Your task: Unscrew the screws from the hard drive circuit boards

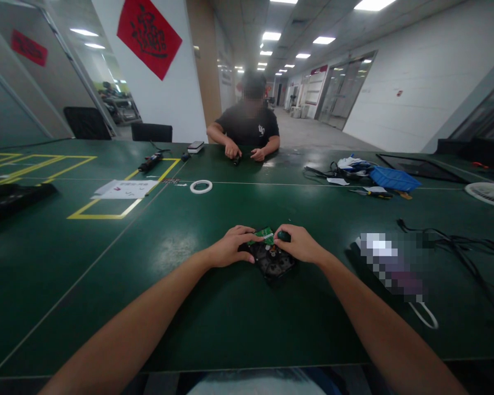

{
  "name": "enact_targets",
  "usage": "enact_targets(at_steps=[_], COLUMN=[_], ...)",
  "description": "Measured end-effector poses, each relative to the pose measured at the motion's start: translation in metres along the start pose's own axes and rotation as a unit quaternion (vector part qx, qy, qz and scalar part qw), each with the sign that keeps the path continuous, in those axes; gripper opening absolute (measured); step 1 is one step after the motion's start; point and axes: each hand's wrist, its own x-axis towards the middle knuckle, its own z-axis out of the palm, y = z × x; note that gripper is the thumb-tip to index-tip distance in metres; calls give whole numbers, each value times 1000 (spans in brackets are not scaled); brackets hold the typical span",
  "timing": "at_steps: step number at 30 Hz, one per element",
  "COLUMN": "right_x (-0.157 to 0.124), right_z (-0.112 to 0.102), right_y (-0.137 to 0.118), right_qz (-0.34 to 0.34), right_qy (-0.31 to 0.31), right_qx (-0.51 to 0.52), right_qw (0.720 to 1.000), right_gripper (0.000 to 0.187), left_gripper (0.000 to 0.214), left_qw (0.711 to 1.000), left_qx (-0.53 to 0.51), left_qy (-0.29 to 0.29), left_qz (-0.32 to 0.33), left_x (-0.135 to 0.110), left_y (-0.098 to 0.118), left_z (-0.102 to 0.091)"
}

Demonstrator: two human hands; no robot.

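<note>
A black open-faced device [271, 263] with a green circuit board [264, 236] along its far side lies tilted on the green table [214, 312] in front of me. My left hand [234, 247] grips its left edge, fingers over the board and thumb against the black casing. At the board's right end, the thumb and index finger of my right hand [296, 241] are pinched together. A dark rounded shape shows between them; I cannot tell whether it is an object or the table seen through the gap. Small copper-coloured parts are visible inside the casing.
Across the table sits a person [251, 123], both hands on the tabletop. A white tape roll [201, 187], papers [125, 189] and a black tool [150, 162] lie left. On the right are a blue basket [395, 178], pliers [372, 193], cables [456, 247] and a blurred-out item [395, 269].
</note>
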Motion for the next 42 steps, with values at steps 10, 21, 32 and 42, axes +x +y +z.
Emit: enact_targets(at_steps=[10,21,32,42], right_x=[-2,-1,8,7], right_z=[-14,-43,-12,-4], right_y=[9,0,-1,-34], right_qz=[18,-66,-5,-44], right_qy=[109,235,169,135], right_qx=[94,621,647,703], right_qw=[989,745,743,697], right_gripper=[23,31,30,32], left_gripper=[63,70,64,63], left_qw=[1000,999,999,999], left_qx=[-2,-28,-5,2], left_qy=[6,42,30,32], left_qz=[8,9,19,14], left_x=[-1,0,-1,0], left_y=[-3,-5,-5,-6], left_z=[1,5,6,6])
